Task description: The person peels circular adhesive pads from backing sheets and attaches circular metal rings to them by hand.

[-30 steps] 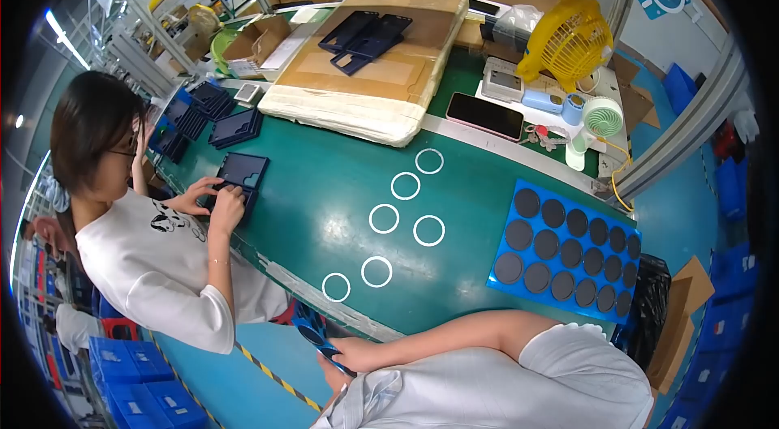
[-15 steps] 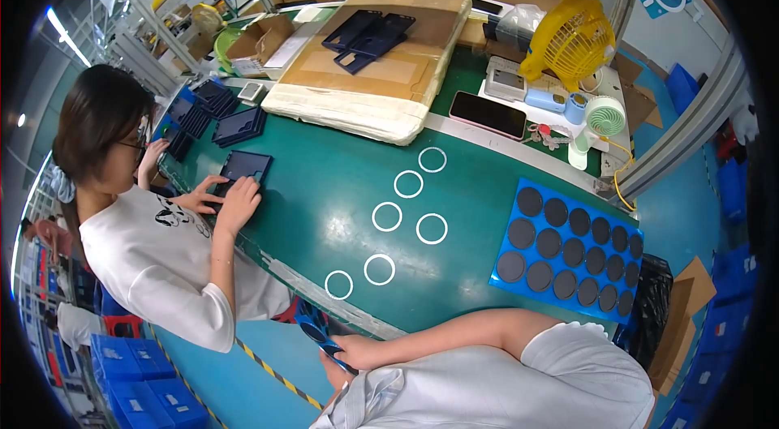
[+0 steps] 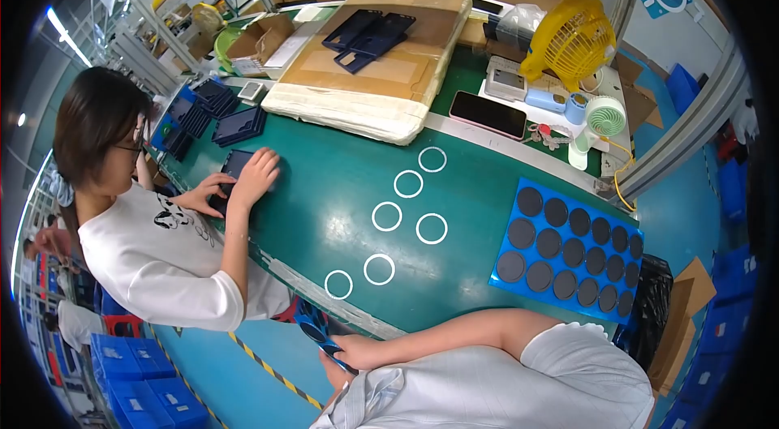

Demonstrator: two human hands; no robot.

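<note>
Low at the table's front edge, a blue strip with black round pads [image 3: 312, 332] slants downward between my hands. My right hand [image 3: 359, 352] is closed on it, its arm reaching across my lap from the right. Below, my left hand [image 3: 335, 372] is partly hidden by the right one and the clothing; its fingers look closed at the strip's lower end. Several thin white rings lie apart on the green tabletop, the closest being a ring [image 3: 326, 285] by the edge. To the right lies a blue sheet [image 3: 526, 194] bearing rows of black round pads.
At left, a co-worker [image 3: 162, 267] handles a dark case [image 3: 237, 161]; dark trays [image 3: 238, 127] sit beyond. A wrapped cardboard slab [image 3: 365, 96] carries dark frames. A phone [image 3: 488, 114], yellow fan [image 3: 572, 36] and green fan [image 3: 605, 116] stand at back right.
My hands, the strip and the rings stay in place. The co-worker's right hand has moved up and to the right over the dark case. A person at the back has shifted an arm.
</note>
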